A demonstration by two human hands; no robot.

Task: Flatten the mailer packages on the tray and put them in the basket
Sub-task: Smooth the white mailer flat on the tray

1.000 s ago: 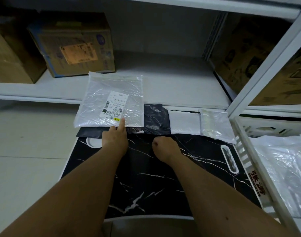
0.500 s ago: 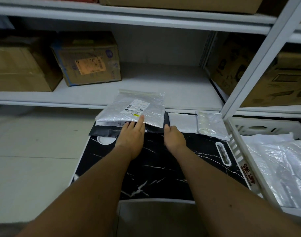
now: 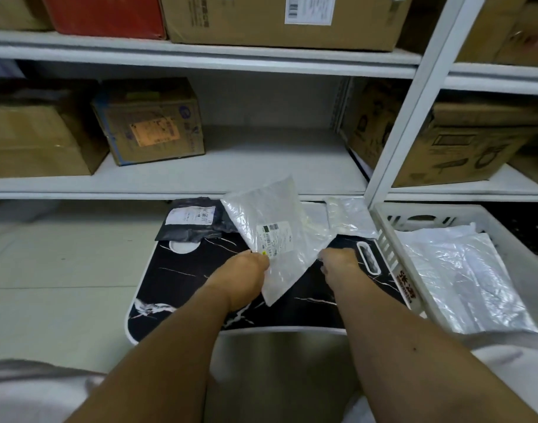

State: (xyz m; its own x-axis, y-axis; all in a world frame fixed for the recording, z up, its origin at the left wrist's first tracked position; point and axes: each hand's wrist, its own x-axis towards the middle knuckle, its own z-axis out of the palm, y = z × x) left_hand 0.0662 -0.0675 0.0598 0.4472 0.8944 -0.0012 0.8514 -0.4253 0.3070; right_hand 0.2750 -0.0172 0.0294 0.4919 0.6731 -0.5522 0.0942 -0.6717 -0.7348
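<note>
A clear mailer point(image 3: 270, 227) with a white label is lifted and tilted above the black marbled tray point(image 3: 182, 276). My left hand point(image 3: 240, 279) grips its lower left edge. My right hand point(image 3: 338, 264) holds its right edge from underneath. A black mailer point(image 3: 197, 221) with a white label lies at the tray's far left. A white mailer point(image 3: 315, 218) and a clear mailer point(image 3: 347, 218) lie at the tray's far right. The white basket point(image 3: 393, 218) stands to the right of the tray and holds flattened clear mailers point(image 3: 463, 279).
White metal shelves point(image 3: 261, 175) run behind the tray, with a white upright post point(image 3: 414, 117) near the basket. Cardboard boxes point(image 3: 151, 126) stand on the lower shelf, and several more stand above. Pale floor tiles point(image 3: 57, 270) lie to the left.
The clear mailer went from lying flat at the tray's far edge to being lifted and swung right. Both hands now hold its edges. The view tilted upward.
</note>
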